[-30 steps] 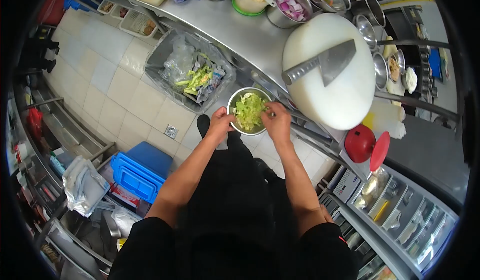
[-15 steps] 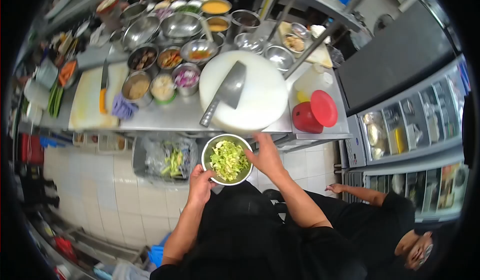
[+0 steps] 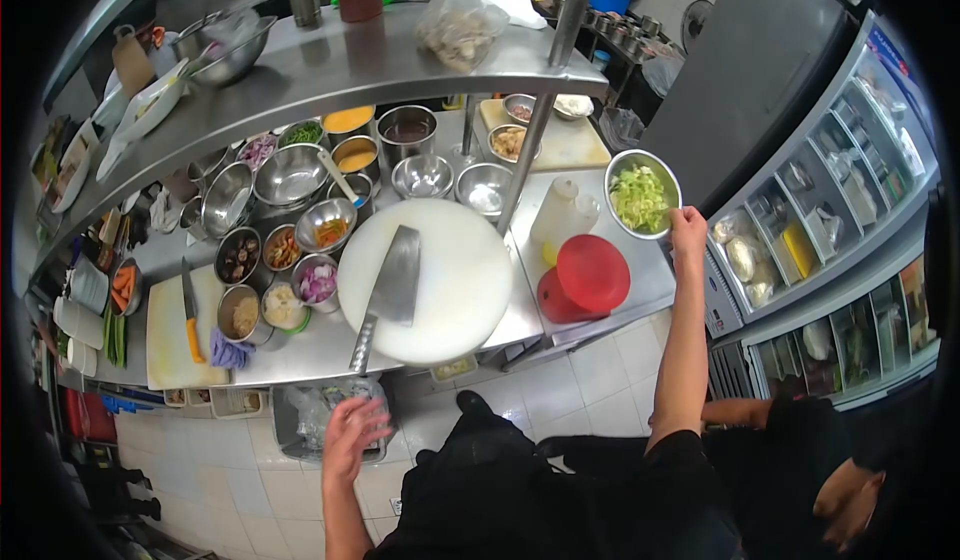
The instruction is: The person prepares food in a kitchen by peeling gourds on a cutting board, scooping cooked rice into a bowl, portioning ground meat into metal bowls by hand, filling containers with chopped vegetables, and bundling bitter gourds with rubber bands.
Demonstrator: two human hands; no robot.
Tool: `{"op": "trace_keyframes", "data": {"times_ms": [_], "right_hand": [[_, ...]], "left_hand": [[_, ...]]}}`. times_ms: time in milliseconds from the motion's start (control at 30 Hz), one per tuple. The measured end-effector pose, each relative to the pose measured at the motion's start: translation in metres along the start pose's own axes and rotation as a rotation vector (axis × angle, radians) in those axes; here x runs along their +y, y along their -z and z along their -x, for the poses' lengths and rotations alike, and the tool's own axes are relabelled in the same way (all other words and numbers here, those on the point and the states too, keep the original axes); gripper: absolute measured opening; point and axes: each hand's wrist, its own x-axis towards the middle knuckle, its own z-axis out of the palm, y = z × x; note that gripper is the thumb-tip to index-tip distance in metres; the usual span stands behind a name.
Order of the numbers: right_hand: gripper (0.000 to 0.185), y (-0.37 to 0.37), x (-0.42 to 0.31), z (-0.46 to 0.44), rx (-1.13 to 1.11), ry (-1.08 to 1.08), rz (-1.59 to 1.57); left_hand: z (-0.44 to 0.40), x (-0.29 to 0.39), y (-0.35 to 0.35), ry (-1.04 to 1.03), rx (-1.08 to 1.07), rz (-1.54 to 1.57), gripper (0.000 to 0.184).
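At the end of my outstretched right arm, my right hand [image 3: 688,232] grips the rim of a metal bowl [image 3: 671,178]. Chopped green leaves [image 3: 640,200] fill it, and it is above the right end of the steel counter. My left hand [image 3: 355,432] holds nothing, its fingers apart, over the lined bin [image 3: 310,410] below the counter edge. Near that hand, a cleaver [image 3: 398,278] lies on the round white chopping block [image 3: 465,300], its handle sticking out past the block toward me.
A red container [image 3: 585,280] and squeeze bottles [image 3: 560,210] stand right of the block. Several bowls of ingredients are left of it, beside an orange-handled knife [image 3: 190,310] on a board [image 3: 160,320]. A steel shelf [image 3: 400,65] overhangs the counter. Another person [image 3: 780,460] is at right, near the open fridge [image 3: 800,220].
My right hand has carried the bowl from in front of me to the far right of the counter. My left hand has let go of it and moved left. The view has shifted.
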Motion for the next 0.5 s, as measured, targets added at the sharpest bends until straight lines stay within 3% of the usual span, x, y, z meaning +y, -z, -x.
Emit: {"op": "trace_keyframes", "data": {"times_ms": [133, 200, 300, 433, 500], "right_hand": [[0.009, -0.011, 0.169, -0.122, 0.095, 0.03, 0.435], [0.011, -0.046, 0.198, -0.123, 0.109, -0.27, 0.291], [0.022, -0.087, 0.24, -0.129, 0.113, -0.59, 0.141], [0.033, -0.093, 0.242, -0.125, -0.316, -0.64, -0.287], [0.031, -0.08, 0.231, -0.132, -0.336, -0.415, 0.205]], "left_hand": [[0.034, -0.068, 0.08, 0.192, 0.545, -0.181, 0.036], [0.054, -0.107, 0.111, 0.363, 0.787, -0.25, 0.036], [0.09, -0.161, 0.146, 0.575, 0.897, -0.355, 0.033], [0.131, -0.197, 0.155, 0.695, 0.882, -0.253, 0.039], [0.145, -0.214, 0.164, 0.726, 0.885, -0.21, 0.04]]}}
